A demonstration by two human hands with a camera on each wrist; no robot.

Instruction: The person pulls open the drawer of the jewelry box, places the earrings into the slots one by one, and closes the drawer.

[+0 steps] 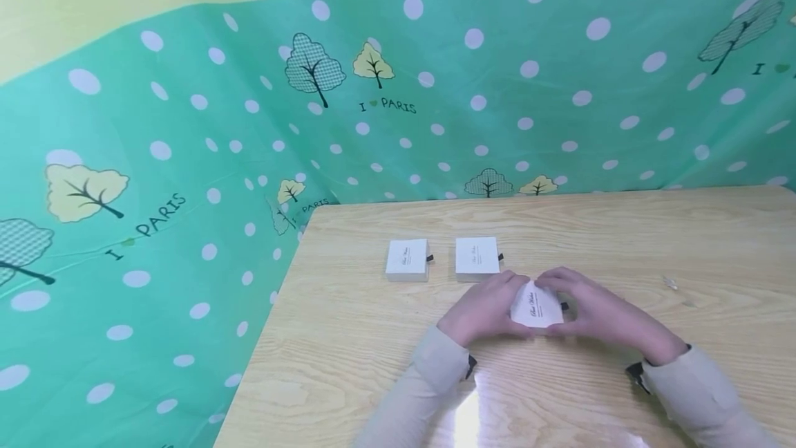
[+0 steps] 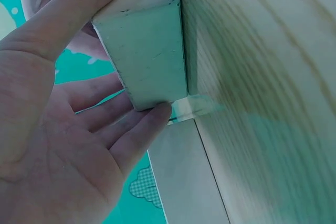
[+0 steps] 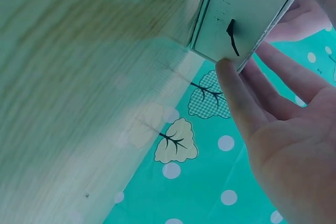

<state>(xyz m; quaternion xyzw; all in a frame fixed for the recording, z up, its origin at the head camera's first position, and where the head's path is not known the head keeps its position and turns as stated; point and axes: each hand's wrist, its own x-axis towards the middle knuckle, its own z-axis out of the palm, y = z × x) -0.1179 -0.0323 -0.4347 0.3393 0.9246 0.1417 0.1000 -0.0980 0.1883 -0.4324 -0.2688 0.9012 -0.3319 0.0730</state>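
White square cardboard box (image 1: 536, 308) with black pull tab, gripped between left hand (image 1: 485, 310) and right hand (image 1: 597, 313), on pale wooden tabletop (image 1: 348, 337). Beyond: two matching white boxes (image 1: 407, 259) (image 1: 477, 256). Behind: green dotted cloth (image 1: 186, 157).

Just beyond the hands, two white boxes (image 1: 407, 259) (image 1: 477, 256) stand in the way; the wooden table (image 1: 622, 240) to the right of them is free to pass.

Pale beige long sleeves (image 1: 435, 365) with dark wrist straps (image 1: 636, 372).
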